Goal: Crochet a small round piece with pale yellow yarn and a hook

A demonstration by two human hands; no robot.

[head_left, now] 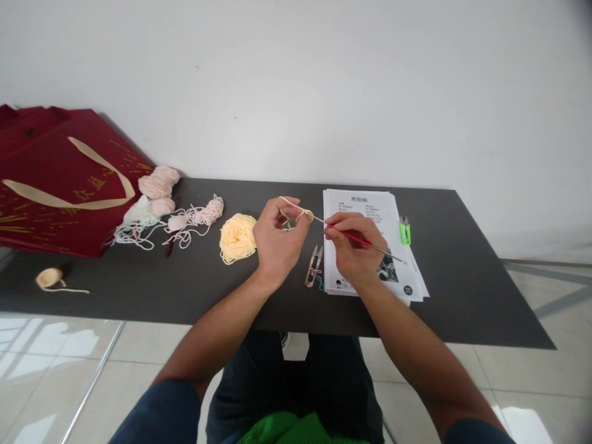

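My left hand [277, 240] hovers over the dark table [462, 271] with cream yarn [291, 205] looped over its fingers and pinched at the fingertips. My right hand [354, 246] grips a red-handled crochet hook [365, 240] like a pen, its tip meeting the yarn at my left fingertips. A loose ball of pale yellow yarn [237, 237] lies just left of my left hand. Small snips [314, 266] rest on the table between my wrists.
Printed instruction sheets [365, 209] lie under my right hand, green snips [405, 230] beside them. Pink and white yarn bundles [161, 206] and a red gift bag [60, 179] sit at the left. A small tan yarn piece [50, 277] lies near the left front edge.
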